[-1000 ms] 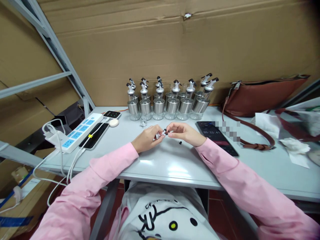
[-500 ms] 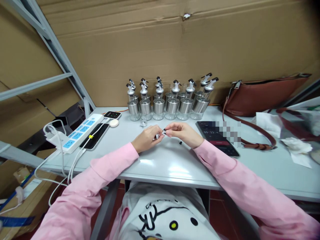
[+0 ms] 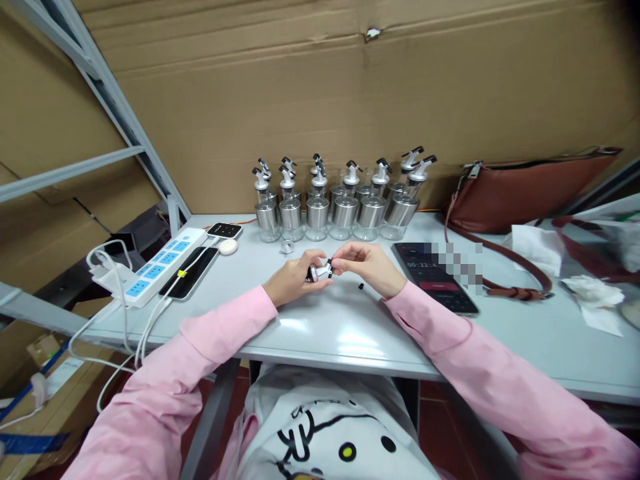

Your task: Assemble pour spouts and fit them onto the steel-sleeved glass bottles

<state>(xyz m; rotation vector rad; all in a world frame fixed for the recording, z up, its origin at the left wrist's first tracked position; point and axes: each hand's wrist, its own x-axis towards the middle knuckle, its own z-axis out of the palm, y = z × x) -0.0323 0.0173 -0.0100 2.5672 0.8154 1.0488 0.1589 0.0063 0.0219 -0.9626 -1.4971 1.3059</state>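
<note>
A silver-and-black pour spout (image 3: 324,271) lies between my two hands, low over the table. My left hand (image 3: 299,277) is closed around its round base, thumb and forefinger on either side. With a fingertip pinch, my right hand (image 3: 367,265) holds the black tip end of the same spout. Close by the right hand, a small black cap-like piece (image 3: 361,286) rests on the table. A small silver ring-like part (image 3: 287,247) sits just beyond the left hand. Metal-sleeved glass bottles (image 3: 318,215) with similar spouts stand in rows behind.
On the left are a power strip (image 3: 165,263), a charging phone (image 3: 193,272), a small black-screened device (image 3: 225,231) and a round white object (image 3: 228,247). A large phone (image 3: 437,283) lies right of my hands. Farther right are a brown bag (image 3: 525,193) and crumpled tissues (image 3: 595,293).
The left fingers have parted somewhat, and the spout now shows more of its body between the hands. Both hands stay at nearly the same place.
</note>
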